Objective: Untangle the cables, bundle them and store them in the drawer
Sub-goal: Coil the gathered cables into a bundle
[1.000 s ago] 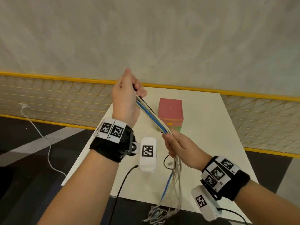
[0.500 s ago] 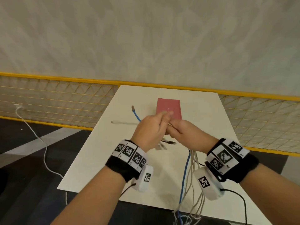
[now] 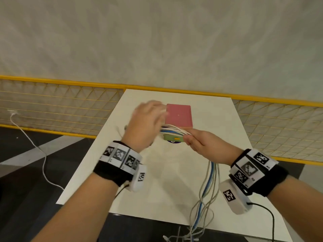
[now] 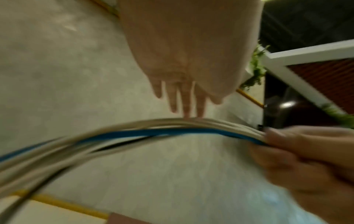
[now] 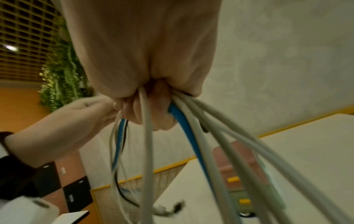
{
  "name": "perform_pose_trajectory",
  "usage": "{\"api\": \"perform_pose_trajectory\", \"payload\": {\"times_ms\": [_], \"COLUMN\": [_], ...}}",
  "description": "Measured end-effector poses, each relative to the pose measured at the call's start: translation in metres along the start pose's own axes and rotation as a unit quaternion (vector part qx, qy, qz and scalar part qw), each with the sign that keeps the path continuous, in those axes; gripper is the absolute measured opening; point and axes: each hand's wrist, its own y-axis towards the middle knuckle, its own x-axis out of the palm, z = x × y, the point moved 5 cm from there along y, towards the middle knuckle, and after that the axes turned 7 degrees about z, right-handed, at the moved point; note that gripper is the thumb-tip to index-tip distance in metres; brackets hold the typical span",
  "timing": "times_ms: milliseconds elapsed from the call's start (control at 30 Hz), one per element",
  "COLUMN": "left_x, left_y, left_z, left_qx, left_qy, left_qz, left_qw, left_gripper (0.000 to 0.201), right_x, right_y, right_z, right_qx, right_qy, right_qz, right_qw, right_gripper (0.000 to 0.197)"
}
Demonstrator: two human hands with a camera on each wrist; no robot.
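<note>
A bundle of white, blue and black cables (image 3: pixel 172 130) runs between my hands above the white table (image 3: pixel 209 119). My right hand (image 3: pixel 193 139) grips the bundle in its fist (image 5: pixel 153 106), and the rest of the cables (image 3: pixel 208 180) hang over the table's front edge. My left hand (image 3: pixel 153 117) is blurred, with straight fingers (image 4: pixel 188 112) touching the top of the bundle (image 4: pixel 153 128). Just behind the hands stands the small drawer unit (image 3: pixel 178 116), with a pink top and a green drawer front (image 3: pixel 172 137).
A yellow-framed mesh railing (image 3: pixel 61 105) runs behind the table in front of a pale wall. A loose white cable (image 3: pixel 44 165) lies on the dark floor to the left. Cable ends (image 3: pixel 183 238) dangle below the table's front edge.
My left hand has come down from holding the bundle's end high, met the right hand, and now has slid left along the cables. The right hand moved forward toward the drawer unit.
</note>
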Motion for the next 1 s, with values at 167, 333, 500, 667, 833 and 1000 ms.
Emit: {"api": "perform_pose_trajectory", "payload": {"times_ms": [167,333,500,667,833,1000], "left_x": [0.025,-0.005,-0.038,-0.031,-0.019,-0.015], "left_y": [-0.010,0.010,0.021,0.015,0.006,0.000], "left_z": [0.048,0.025,-0.006,-0.013,-0.026,-0.036], "left_qx": [-0.023,-0.057,-0.153,-0.197,-0.272,-0.328], "left_qy": [-0.095,0.029,-0.031,-0.094,-0.200,-0.242], "left_qz": [-0.139,-0.037,0.077,0.099,0.109,0.136], "left_qw": [0.985,0.997,0.985,0.971,0.935,0.903], "left_gripper": [0.038,0.051,0.059,0.064,0.064,0.060], "right_x": [-0.016,-0.013,0.013,0.004,-0.055,-0.116], "right_y": [0.014,0.002,-0.017,0.001,0.032,0.049], "right_z": [-0.028,0.004,0.063,0.075,0.050,0.003], "right_qx": [-0.019,0.024,0.085,0.119,0.168,-0.083], "right_qy": [-0.015,0.042,0.024,-0.052,0.174,-0.101], "right_qz": [-0.013,-0.050,-0.079,-0.078,0.171,0.300], "right_qw": [1.000,0.998,0.993,0.988,0.955,0.945], "right_gripper": [0.027,0.019,0.020,0.022,0.017,0.014]}}
